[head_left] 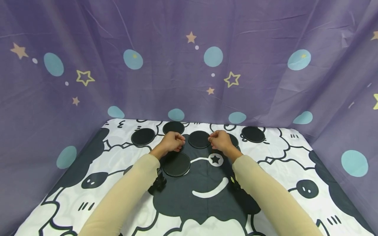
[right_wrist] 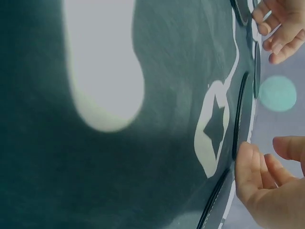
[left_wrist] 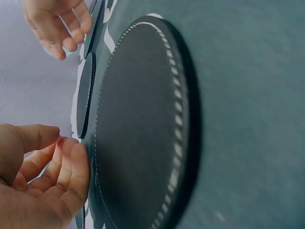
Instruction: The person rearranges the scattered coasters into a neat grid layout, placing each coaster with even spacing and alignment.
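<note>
Several black round coasters with pale stitched edges lie flat on the printed cloth. My left hand [head_left: 173, 141] hovers between the back coaster [head_left: 173, 127] and the large-looking front coaster [head_left: 176, 164]; its thumb and forefinger come together, with nothing visible between them. The front coaster's stitching [left_wrist: 175, 102] shows plainly in the left wrist view. At the right rim of the middle coaster [head_left: 199, 139] is my right hand [head_left: 221, 141], fingers loosely bent and thumb apart in the right wrist view; whether they touch the rim cannot be told. Behind this hand, a further coaster [head_left: 234, 140] is partly hidden.
One coaster [head_left: 143, 136] lies at the back left and another [head_left: 253, 134] at the back right. The cloth [head_left: 206, 209] carries black-and-white cartoon figures. A purple curtain [head_left: 165, 85] with stars and dots hangs behind the table. Dark wrist gear [head_left: 157, 182] sits by the left cuff.
</note>
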{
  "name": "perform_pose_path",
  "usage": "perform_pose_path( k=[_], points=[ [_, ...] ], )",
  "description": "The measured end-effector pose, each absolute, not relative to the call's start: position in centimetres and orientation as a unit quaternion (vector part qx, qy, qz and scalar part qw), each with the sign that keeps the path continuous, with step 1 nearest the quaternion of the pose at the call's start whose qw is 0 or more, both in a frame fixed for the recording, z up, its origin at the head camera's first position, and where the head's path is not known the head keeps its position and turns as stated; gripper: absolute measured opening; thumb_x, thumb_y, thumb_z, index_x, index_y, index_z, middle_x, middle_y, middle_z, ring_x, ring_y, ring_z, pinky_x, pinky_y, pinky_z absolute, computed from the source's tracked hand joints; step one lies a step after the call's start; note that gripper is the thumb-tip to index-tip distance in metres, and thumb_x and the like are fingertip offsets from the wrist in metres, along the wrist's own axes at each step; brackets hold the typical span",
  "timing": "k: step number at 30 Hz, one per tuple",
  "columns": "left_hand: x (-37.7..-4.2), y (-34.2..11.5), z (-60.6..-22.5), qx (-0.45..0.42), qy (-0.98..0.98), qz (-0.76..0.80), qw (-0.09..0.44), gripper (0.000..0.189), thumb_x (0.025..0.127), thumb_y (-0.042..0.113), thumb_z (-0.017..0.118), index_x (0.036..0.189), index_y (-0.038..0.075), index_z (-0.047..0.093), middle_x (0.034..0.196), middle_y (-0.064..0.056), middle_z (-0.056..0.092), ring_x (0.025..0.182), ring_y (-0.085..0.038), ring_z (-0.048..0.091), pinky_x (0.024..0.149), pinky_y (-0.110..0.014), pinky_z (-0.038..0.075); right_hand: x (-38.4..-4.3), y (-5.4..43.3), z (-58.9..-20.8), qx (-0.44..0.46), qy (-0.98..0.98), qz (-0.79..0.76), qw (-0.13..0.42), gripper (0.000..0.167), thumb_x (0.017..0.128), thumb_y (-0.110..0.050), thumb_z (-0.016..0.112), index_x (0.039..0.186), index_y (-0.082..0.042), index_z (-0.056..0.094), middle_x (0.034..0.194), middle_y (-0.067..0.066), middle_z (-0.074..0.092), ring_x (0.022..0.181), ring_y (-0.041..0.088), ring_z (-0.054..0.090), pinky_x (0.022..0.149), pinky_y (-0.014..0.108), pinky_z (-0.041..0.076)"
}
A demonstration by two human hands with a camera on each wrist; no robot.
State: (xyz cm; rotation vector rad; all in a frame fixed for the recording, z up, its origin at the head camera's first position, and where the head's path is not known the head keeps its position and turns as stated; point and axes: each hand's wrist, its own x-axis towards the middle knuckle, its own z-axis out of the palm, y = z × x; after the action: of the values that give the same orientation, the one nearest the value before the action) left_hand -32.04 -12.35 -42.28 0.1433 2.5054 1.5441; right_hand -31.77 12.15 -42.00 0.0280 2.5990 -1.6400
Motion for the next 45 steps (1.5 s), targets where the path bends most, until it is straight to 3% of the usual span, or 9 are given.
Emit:
perform_pose_path(
  k=[13,20,25,31,35,40,45],
  points=[
    [-33.9,-10.2,-42.4,0.009,0.827,0.554,0.097,0.025,0.094,-0.003,0.067,0.118,-0.008,0.066,0.096,-0.010,0.067,0.074,-0.017,0.064,0.064,-0.026,0.063,-33.8,12.5,-42.6,0.026,0.871,-0.491,0.020,0.016,0.096,-0.005,0.067,0.104,0.008,0.070,0.090,0.014,0.069,0.063,0.013,0.069,0.059,0.023,0.061],
    [-34.4,-9.7,-42.8,-0.015,0.812,0.575,0.100,0.027,0.094,-0.005,0.068,0.120,-0.009,0.066,0.100,-0.011,0.066,0.074,-0.016,0.065,0.070,-0.027,0.064,-34.5,12.2,-42.4,0.026,0.873,-0.486,0.029,0.021,0.094,-0.001,0.067,0.109,0.014,0.070,0.097,0.023,0.072,0.060,0.012,0.068,0.057,0.021,0.061],
    [-34.8,-9.1,-43.1,-0.035,0.816,0.569,0.093,0.026,0.094,-0.005,0.068,0.120,-0.009,0.067,0.101,-0.013,0.066,0.070,-0.015,0.067,0.067,-0.025,0.063,-34.7,11.9,-42.2,0.030,0.866,-0.497,0.045,0.019,0.093,0.002,0.066,0.107,0.016,0.069,0.096,0.027,0.071,0.060,0.014,0.068,0.058,0.022,0.061],
    [-34.9,-8.2,-42.7,0.000,0.885,0.463,0.042,0.031,0.093,0.005,0.070,0.122,-0.004,0.070,0.116,-0.019,0.069,0.088,-0.023,0.073,0.076,-0.027,0.062,-35.1,11.8,-42.2,0.047,0.870,-0.487,0.054,0.019,0.093,0.001,0.067,0.107,0.014,0.068,0.100,0.023,0.067,0.054,0.010,0.064,0.058,0.022,0.061],
    [-35.0,-7.7,-42.6,0.003,0.905,0.424,0.020,0.031,0.091,0.008,0.072,0.121,-0.002,0.072,0.117,-0.016,0.071,0.094,-0.025,0.073,0.081,-0.026,0.060,-35.1,11.8,-42.2,0.061,0.870,-0.487,0.058,0.019,0.093,0.000,0.067,0.108,0.013,0.068,0.104,0.023,0.066,0.053,0.010,0.064,0.057,0.022,0.061],
    [-35.1,-7.7,-42.8,-0.024,0.887,0.460,0.031,0.031,0.092,0.008,0.072,0.121,-0.002,0.071,0.117,-0.017,0.072,0.086,-0.024,0.074,0.069,-0.024,0.060,-34.5,11.6,-42.1,0.079,0.845,-0.526,0.056,0.017,0.092,0.004,0.067,0.107,0.012,0.066,0.095,0.016,0.062,0.058,0.013,0.063,0.058,0.025,0.062],
    [-35.1,-7.9,-42.9,-0.028,0.894,0.447,0.007,0.028,0.090,0.011,0.072,0.116,0.001,0.074,0.112,-0.014,0.074,0.092,-0.023,0.066,0.074,-0.028,0.056,-34.0,11.3,-42.2,0.099,0.811,-0.575,0.045,0.013,0.091,0.005,0.064,0.103,0.011,0.064,0.081,0.012,0.061,0.059,0.016,0.064,0.061,0.029,0.064]
  ],
)
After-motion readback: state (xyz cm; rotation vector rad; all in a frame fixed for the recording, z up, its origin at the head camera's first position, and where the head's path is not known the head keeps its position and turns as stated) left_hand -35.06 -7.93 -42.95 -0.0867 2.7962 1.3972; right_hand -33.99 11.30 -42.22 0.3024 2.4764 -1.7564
